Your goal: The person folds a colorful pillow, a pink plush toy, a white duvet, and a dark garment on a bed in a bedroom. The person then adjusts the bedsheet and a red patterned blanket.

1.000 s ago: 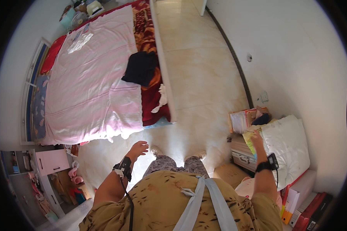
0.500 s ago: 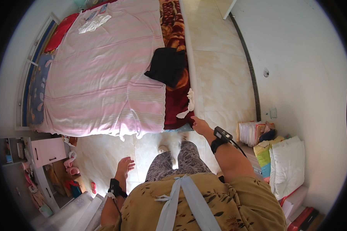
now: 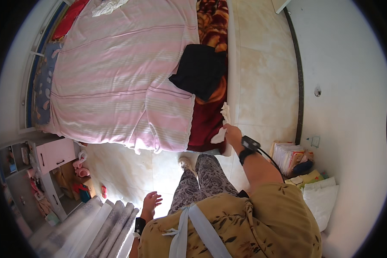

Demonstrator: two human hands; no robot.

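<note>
My right hand [image 3: 232, 134] reaches to the near right corner of the bed. Its fingers are closed on a small, crumpled white cloth [image 3: 219, 136], with one part of the cloth above the fingers and a wider part to their left. Beneath it lies a dark red patterned blanket [image 3: 207, 129] along the bed's edge. A black folded garment [image 3: 200, 71] rests farther up, partly over a pink striped blanket [image 3: 124, 86]. Low on my left side, my left hand [image 3: 151, 203] hangs over the floor with its fingers apart and nothing in it.
A grey and pink cabinet [image 3: 56, 159] with open shelves stands at the left, near grey curtains [image 3: 103, 228]. Stacked papers [image 3: 284, 157] and white cushions [image 3: 320, 200] are by the right wall. Pale floor tiles [image 3: 262, 81] run between bed and wall.
My right hand has moved from beside the white cloth onto it and closed on it. The cloth's near part has shifted and spread. My body has moved forward toward the bed.
</note>
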